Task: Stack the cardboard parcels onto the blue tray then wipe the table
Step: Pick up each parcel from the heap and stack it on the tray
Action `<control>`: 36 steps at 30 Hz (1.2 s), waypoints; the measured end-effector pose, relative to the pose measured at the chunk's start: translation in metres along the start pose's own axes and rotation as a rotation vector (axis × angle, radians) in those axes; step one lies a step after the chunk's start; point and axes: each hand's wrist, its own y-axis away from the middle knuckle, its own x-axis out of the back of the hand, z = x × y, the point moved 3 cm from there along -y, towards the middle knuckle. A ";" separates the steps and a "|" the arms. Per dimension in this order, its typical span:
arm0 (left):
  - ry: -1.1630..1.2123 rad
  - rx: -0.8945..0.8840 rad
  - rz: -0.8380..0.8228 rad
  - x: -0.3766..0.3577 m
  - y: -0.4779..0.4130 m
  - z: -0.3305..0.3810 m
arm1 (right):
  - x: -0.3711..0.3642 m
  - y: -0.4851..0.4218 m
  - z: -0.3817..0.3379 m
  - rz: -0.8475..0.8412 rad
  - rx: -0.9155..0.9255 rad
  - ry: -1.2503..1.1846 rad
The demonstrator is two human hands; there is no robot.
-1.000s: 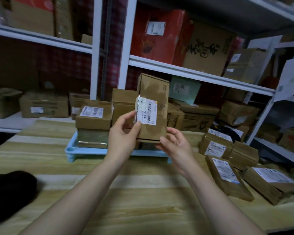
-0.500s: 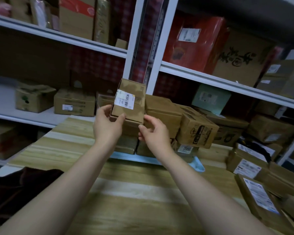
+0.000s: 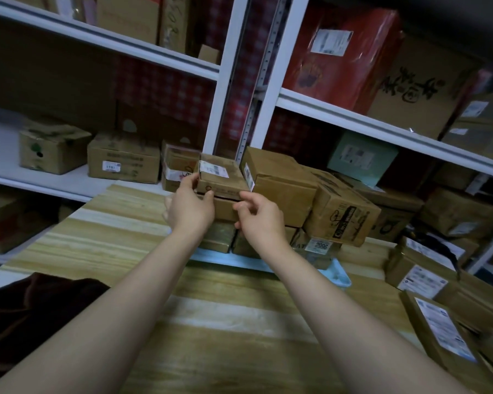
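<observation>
A small flat cardboard parcel (image 3: 221, 177) with a white label lies flat on top of the left stack on the blue tray (image 3: 337, 275). My left hand (image 3: 190, 207) grips its left front corner with thumb and fingers. My right hand (image 3: 261, 220) touches its right front edge, fingers curled loosely. More parcels (image 3: 279, 183) are piled on the tray to the right, some tilted. Most of the tray is hidden under the boxes and my arms. Loose parcels (image 3: 436, 325) lie on the wooden table (image 3: 225, 322) at the right.
A dark cloth (image 3: 32, 314) lies at the table's left edge. White shelving (image 3: 225, 81) with cardboard boxes and a red package stands right behind the tray. Bare wood shows between my arms and in front of the tray.
The parcel went from held upright in front of me to lying flat on the left stack. Both hands moved forward with it, and the view shifted left.
</observation>
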 end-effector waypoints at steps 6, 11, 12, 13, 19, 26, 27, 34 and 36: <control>-0.150 -0.001 0.009 0.003 0.006 0.001 | 0.000 0.006 0.010 -0.069 -0.037 -0.048; -0.042 0.030 0.219 0.002 0.047 0.012 | 0.031 0.023 0.033 -0.045 -0.076 -0.140; -0.024 0.026 0.238 -0.002 0.058 0.013 | 0.039 0.025 0.041 -0.015 -0.086 -0.144; -0.013 0.016 0.230 -0.009 0.070 0.013 | 0.048 0.029 0.050 0.024 -0.100 -0.154; -0.093 -0.137 -0.293 -0.087 0.147 0.013 | 0.118 0.058 0.118 0.251 -0.251 -0.129; -0.304 -0.159 -0.817 -0.180 0.227 0.016 | 0.228 0.108 0.206 0.278 -0.706 0.422; -0.329 -0.173 -0.855 -0.191 0.236 0.017 | 0.241 0.117 0.214 0.220 -0.793 0.542; -0.618 -0.329 -0.945 -0.248 0.281 0.022 | 0.297 0.167 0.258 0.159 -1.016 0.674; -0.655 -0.335 -0.926 -0.253 0.282 0.023 | 0.300 0.164 0.257 0.237 -0.971 0.569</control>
